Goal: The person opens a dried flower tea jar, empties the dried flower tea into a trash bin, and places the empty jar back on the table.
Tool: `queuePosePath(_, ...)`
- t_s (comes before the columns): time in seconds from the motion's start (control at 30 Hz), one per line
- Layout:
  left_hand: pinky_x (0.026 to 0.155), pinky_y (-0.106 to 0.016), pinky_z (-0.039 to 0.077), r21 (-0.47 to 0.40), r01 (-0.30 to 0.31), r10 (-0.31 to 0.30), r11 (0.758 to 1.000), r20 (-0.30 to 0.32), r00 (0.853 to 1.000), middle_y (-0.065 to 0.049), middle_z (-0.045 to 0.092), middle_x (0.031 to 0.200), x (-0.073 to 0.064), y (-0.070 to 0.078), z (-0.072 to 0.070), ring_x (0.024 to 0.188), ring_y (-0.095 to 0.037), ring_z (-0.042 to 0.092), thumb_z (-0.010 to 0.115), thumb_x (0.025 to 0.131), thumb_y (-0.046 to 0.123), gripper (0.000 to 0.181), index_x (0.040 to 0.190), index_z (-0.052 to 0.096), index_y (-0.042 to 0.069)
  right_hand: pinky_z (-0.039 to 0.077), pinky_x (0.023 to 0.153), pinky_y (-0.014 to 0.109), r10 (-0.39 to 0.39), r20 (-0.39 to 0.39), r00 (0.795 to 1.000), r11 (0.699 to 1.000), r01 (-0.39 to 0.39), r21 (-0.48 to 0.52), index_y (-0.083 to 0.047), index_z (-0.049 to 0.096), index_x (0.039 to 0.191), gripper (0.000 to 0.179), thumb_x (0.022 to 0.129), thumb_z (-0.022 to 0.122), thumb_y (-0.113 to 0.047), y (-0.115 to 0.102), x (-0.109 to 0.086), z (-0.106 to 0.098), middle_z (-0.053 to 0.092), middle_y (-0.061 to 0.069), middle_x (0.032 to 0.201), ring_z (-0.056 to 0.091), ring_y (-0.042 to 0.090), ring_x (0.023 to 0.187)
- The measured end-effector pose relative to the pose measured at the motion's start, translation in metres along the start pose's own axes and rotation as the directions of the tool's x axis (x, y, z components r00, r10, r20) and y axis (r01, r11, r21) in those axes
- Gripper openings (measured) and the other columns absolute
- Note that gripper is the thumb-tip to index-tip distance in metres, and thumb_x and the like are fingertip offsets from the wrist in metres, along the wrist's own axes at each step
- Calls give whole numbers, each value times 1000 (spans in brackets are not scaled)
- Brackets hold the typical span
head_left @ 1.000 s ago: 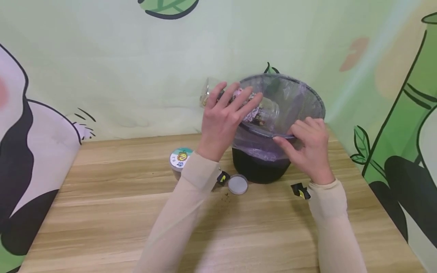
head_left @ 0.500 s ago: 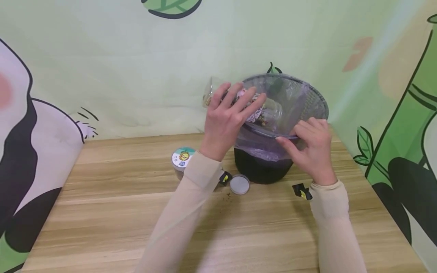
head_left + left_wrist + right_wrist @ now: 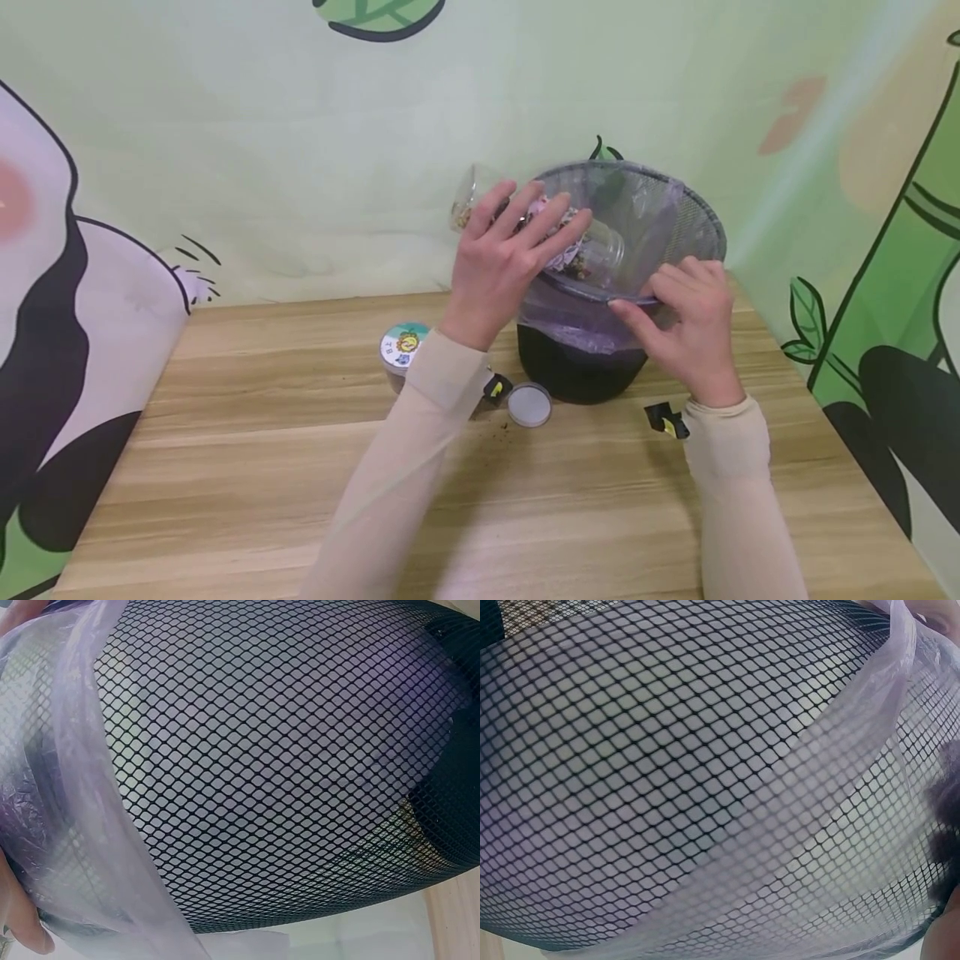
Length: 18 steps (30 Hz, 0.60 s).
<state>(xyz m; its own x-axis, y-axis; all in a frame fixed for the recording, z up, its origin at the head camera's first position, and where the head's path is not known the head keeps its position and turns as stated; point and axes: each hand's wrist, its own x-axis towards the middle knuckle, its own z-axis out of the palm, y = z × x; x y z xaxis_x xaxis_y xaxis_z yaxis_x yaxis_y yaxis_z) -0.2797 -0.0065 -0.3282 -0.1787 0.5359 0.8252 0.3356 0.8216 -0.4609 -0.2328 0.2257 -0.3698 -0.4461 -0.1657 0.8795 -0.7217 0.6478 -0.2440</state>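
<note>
My left hand (image 3: 498, 258) holds a clear plastic jar (image 3: 611, 243) tipped on its side, with its right end inside the rim of a black mesh wastebasket (image 3: 573, 371). Pinkish-white shreds and dark bits (image 3: 573, 260) lie in the jar; the spread fingers cover its middle. My right hand (image 3: 690, 321) grips the near right rim of the wastebasket, thumb outside. A thin purple bag (image 3: 581, 327) lines the basket and folds over its rim. Both wrist views are filled by the mesh (image 3: 262, 750) and the bag's edge (image 3: 780, 817), with fingertips at the frame edges.
A round tub (image 3: 405, 346) with a printed lid stands left of the basket, partly behind the left sleeve. Before the basket lies a grey-white round lid (image 3: 529, 405), with dark crumbs (image 3: 504, 429) on the wooden table (image 3: 262, 467). A patterned cloth wall (image 3: 300, 167) rises close behind.
The whole head view has shifted a little, so everything sits slightly further right. Both hands keep their holds, and the jar stays tilted into the wastebasket.
</note>
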Motion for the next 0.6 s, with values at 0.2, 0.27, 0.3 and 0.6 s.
queuePosePath(0.2,120,-35,36,0,0,0,1000,-14,1000,15,71,128,-1,0,0,125,-14,60,51,105,1,51,129,70,42,28,73,41,4,2,1000,1000,-4,2,-6,54,63,65,96,64,-61,-1,0,1,53,7,58,35,18,63)
queuePosePath(0.27,119,-35,37,0,3,-3,1000,-21,1000,15,71,128,-1,1,0,124,-13,60,52,105,1,51,129,70,42,27,73,41,10,2,1000,1000,-10,5,-6,54,63,65,95,64,-62,-1,0,1,54,7,58,35,19,64)
queuePosePath(0.3,119,-35,37,1,3,-3,1000,-24,1000,15,70,127,-1,1,0,124,-13,60,52,105,1,50,129,70,42,27,74,41,13,2,1000,1000,-13,6,-6,54,63,65,95,64,-62,-1,0,1,54,7,58,36,19,64)
queuePosePath(0.6,118,-35,38,12,-20,21,1000,-37,999,14,70,127,0,0,1,123,-14,59,52,104,0,50,127,71,40,26,73,41,10,1,1000,1000,-10,4,-6,53,63,66,95,64,-62,-1,0,1,51,7,56,35,19,64)
